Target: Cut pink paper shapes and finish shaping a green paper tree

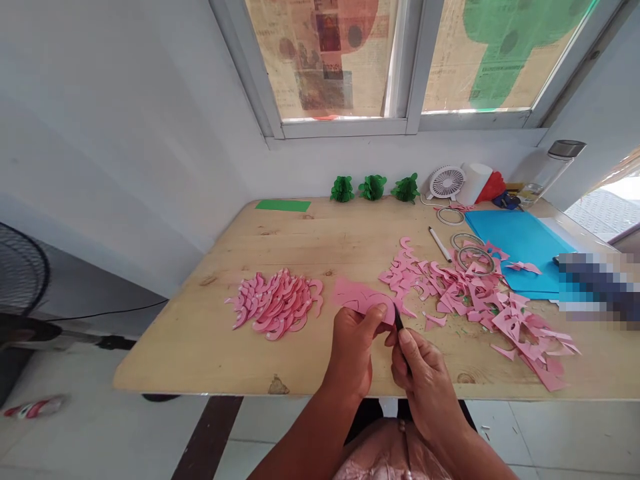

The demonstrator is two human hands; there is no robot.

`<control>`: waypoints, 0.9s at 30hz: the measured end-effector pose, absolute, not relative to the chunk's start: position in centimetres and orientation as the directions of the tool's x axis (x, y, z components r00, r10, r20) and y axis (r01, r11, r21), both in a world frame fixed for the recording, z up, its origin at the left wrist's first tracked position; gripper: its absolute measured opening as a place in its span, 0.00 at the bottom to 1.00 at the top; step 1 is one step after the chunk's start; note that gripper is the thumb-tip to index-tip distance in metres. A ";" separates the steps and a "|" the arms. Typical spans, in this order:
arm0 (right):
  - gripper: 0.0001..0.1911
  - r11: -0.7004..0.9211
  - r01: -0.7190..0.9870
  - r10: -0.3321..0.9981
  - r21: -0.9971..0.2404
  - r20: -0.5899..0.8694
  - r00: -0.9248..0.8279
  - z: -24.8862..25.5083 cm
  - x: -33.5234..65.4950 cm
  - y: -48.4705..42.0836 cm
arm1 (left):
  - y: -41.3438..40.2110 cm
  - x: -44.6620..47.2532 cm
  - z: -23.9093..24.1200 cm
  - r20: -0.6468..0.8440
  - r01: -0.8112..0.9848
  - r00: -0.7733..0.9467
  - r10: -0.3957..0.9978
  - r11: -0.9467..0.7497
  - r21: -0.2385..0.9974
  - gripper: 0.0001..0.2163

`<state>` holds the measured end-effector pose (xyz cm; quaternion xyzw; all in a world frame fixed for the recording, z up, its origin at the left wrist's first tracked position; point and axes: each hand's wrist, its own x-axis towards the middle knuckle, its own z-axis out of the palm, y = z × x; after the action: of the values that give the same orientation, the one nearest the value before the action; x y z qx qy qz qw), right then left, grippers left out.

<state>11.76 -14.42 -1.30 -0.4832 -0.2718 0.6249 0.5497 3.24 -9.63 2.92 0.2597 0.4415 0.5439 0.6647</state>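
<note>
My left hand [353,350] pinches a piece of pink paper [360,298] just above the near edge of the wooden table [200,333]. Close beside it, my right hand [423,377] is closed round a dark scissors-like tool [399,321] whose tip meets the paper's right edge. To the left lies a neat pile of curved pink cut-outs [276,303]. On the right spreads a loose heap of pink paper scraps [480,300].
Three green paper ornaments [373,187] stand at the table's back, with a green sheet [283,205], a small white fan [447,182], a blue sheet [520,250], tape rings [467,250], a white pen [439,243] and a clear bottle [547,170]. A floor fan [23,280] stands at left.
</note>
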 end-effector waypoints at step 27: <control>0.18 -0.252 -0.346 0.955 -0.904 -0.290 0.062 -1.0 11.7 -14.7 | -9.1 1.4 2.7 -0.237 -0.313 0.146 0.960 0.272 0.910 0.08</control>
<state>11.70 -14.71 -1.02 -0.5000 -0.3045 0.6134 0.5302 1.37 -9.08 2.67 0.3651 0.4432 0.4803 0.6631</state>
